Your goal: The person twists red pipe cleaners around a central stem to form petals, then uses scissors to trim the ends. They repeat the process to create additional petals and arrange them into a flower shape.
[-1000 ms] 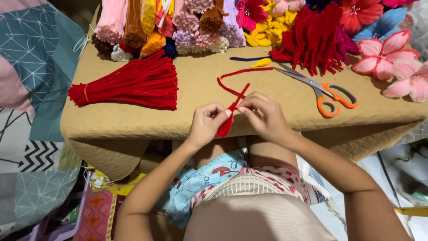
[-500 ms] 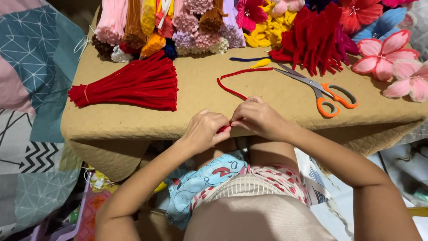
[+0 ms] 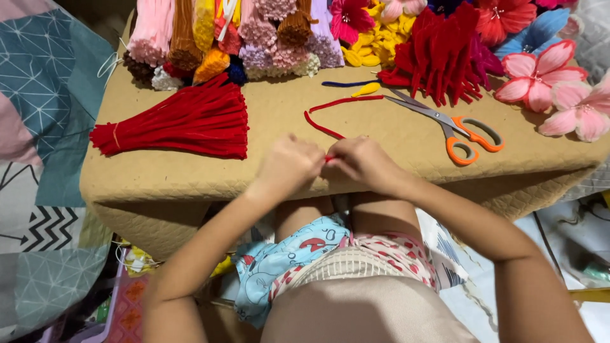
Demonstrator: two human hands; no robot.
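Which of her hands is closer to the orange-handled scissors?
Right. The right hand sits just left of the scissors; the left hand is farther away, beyond the right one.

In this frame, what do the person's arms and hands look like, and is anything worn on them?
Both arms are bare to the frame edge: no sleeves, gloves, watch or bracelets show. The left hand and right hand show no rings. Only their backs face the head camera; nails are hidden.

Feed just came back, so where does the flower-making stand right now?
Done: folded red fuzzy-wire petal pieces and finished pink flowers lie at the back. In hand: both hands, left and right, pinch one red fuzzy wire. Left: the tied red wire bundle is uncut.
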